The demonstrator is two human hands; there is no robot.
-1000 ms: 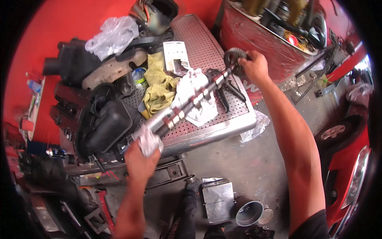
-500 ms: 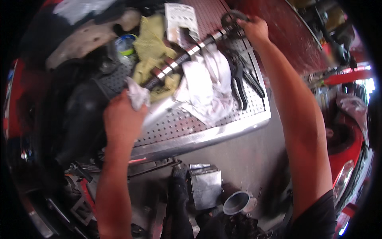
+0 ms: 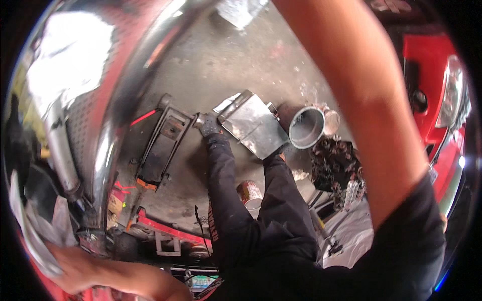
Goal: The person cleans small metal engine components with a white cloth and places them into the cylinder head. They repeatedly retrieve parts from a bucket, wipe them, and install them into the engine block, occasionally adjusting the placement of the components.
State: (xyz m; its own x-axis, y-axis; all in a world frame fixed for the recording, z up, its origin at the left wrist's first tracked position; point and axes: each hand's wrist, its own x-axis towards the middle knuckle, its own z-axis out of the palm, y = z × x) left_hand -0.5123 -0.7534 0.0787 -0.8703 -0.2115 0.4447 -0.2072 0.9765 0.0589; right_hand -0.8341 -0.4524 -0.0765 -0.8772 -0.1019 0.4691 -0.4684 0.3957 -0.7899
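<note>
Since half a second earlier, the view has been swung toward the floor and the left hand [image 3: 68,268] shifted to 8 o'clock, where a pale cloth [image 3: 61,226] is clasped. The right arm [image 3: 366,90] is extended past the edge at 1 o'clock; that hand's grip, and the toothed shaft's present place, cannot be told. A grey tube [image 3: 60,145] is seen on the perforated bench [image 3: 90,115] at 9 o'clock, a white cloth [image 3: 70,60] at 10. A metal box [image 3: 256,125] is shown near centre, a bucket [image 3: 287,116] just beside it toward 3.
</note>
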